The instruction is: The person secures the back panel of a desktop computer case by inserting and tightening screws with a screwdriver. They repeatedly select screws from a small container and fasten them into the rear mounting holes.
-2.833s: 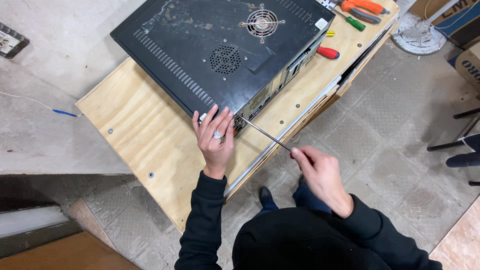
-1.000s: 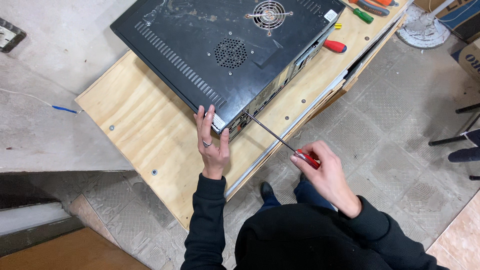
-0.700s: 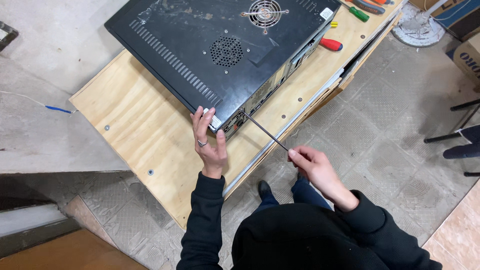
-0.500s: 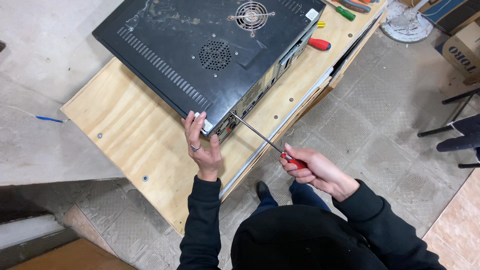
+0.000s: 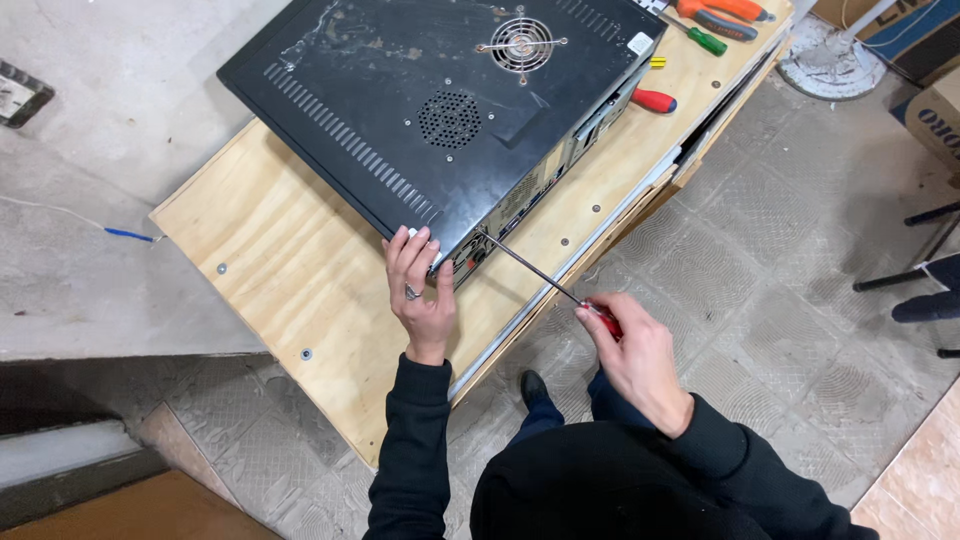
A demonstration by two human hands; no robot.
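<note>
plywood bench [image 5: 290, 270]: carries black pc case [image 5: 440, 110], lying flat, fan grille up. left hand [image 5: 420, 295]: fingers flat on case's near corner, grips nothing. long screwdriver [image 5: 545, 280]: tip at case rear panel, red handle in right hand [image 5: 635, 350], fist closed round it. spare screwdrivers [image 5: 655, 100] far right of bench.

Black computer case [image 5: 440, 110], red-handled screwdriver [image 5: 560, 290], pale plywood table [image 5: 290, 260]
</note>
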